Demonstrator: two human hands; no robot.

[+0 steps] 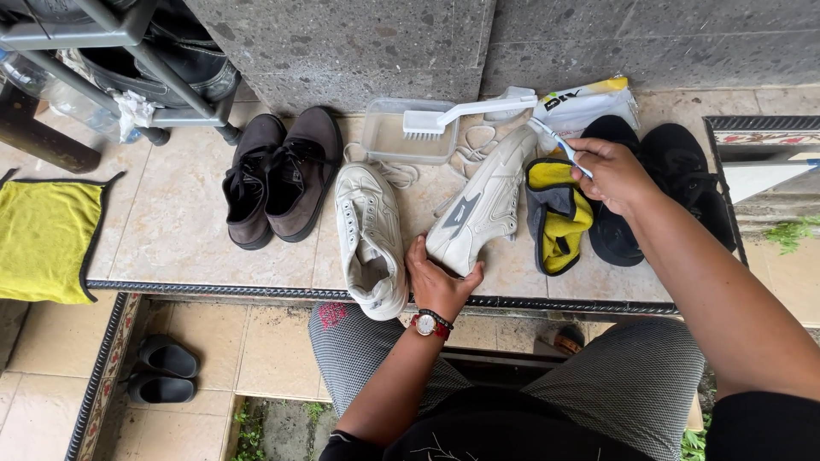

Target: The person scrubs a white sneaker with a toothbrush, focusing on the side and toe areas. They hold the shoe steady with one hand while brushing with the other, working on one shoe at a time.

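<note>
My left hand grips the toe end of a white sneaker that lies tilted on the tiled ledge. Held in my right hand is a small blue-and-white toothbrush, its head touching the sneaker's heel end. A second white sneaker lies just left of my left hand, laces removed. Loose white laces lie behind the shoes. A yellow and dark cloth sits bunched under my right hand.
A brown pair of shoes stands at left, black shoes at right. A clear tub carries a white scrub brush; a white pouch lies by the wall. Yellow cloth far left, sandals below, metal rack.
</note>
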